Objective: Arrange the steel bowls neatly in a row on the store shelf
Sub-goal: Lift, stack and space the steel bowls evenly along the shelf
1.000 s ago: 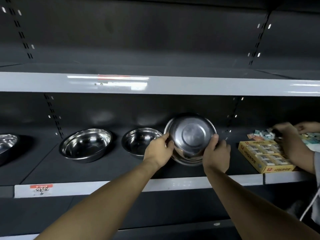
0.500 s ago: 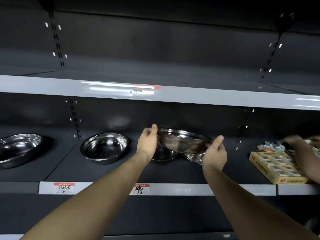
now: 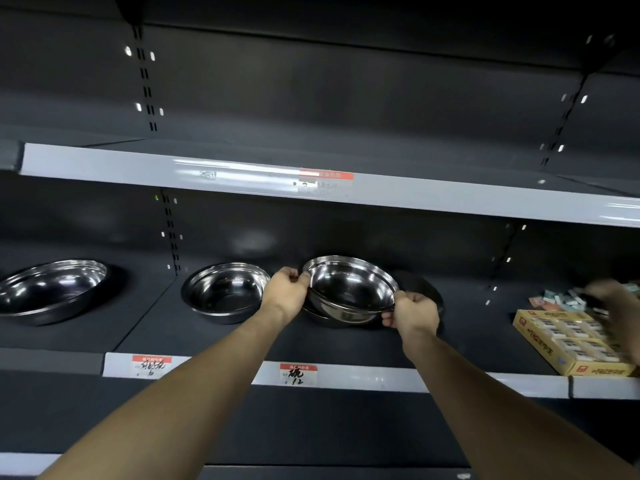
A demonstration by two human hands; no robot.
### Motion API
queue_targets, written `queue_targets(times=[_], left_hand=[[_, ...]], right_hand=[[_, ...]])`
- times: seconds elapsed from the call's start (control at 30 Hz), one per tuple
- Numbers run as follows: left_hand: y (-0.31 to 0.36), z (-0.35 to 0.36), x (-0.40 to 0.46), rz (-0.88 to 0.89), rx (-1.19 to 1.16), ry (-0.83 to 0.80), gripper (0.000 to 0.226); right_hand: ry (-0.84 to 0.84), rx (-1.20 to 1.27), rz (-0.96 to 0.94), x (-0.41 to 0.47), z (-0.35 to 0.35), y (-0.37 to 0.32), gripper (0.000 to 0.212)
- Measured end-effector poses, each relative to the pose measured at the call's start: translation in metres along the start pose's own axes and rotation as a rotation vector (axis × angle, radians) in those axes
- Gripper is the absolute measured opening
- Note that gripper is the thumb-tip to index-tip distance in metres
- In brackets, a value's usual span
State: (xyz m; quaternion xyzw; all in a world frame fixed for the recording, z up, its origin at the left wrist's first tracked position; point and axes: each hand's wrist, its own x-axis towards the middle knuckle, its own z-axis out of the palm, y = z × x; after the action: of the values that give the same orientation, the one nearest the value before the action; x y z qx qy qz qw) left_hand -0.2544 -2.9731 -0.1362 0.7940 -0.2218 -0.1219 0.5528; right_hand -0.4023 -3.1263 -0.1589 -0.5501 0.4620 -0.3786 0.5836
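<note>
A shiny steel bowl (image 3: 349, 289) is tilted toward me above the dark middle shelf (image 3: 346, 344). My left hand (image 3: 285, 292) grips its left rim and my right hand (image 3: 412, 315) grips its right front rim. Under it sits another steel bowl (image 3: 325, 317), mostly hidden. A dark round shape behind my right hand may be a further bowl. To the left, a medium steel bowl (image 3: 225, 292) stands upright on the shelf. A wider steel bowl (image 3: 52, 289) rests at the far left.
A yellow box of small packs (image 3: 568, 344) lies on the shelf at the right, with another person's blurred hand (image 3: 616, 306) over it. Price tags (image 3: 298, 374) line the white shelf edge. The upper shelf lip (image 3: 242, 174) overhangs the bowls.
The held bowl was turned from bottom-facing-me to level, and now tilts with its inside toward me, lower over the bowl beneath. The view has shifted left.
</note>
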Motion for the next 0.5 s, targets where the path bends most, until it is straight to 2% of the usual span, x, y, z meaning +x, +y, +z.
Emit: queue_targets(times=[0.1,0.17,0.27,0.33,0.5], left_hand=[[-0.003,-0.015,0.003,0.030,0.164,-0.037,0.038],[-0.008,-0.028,0.007,0.082,0.433,-0.047,0.042],[-0.015,-0.048,0.010,0.175,0.857,-0.052,0.039],[-0.021,-0.057,0.012,0.184,0.960,-0.063,0.040],[-0.031,-0.066,0.017,0.176,1.031,-0.061,0.039]], right_hand=[[0.003,0.029,0.009,0.002,0.005,0.000,0.016],[0.013,0.067,0.012,0.003,0.011,-0.002,0.009],[0.018,0.105,0.029,0.006,0.022,-0.004,0.027],[0.008,0.131,0.037,0.008,0.031,-0.003,0.038],[-0.005,0.106,0.049,0.015,0.055,0.006,0.036]])
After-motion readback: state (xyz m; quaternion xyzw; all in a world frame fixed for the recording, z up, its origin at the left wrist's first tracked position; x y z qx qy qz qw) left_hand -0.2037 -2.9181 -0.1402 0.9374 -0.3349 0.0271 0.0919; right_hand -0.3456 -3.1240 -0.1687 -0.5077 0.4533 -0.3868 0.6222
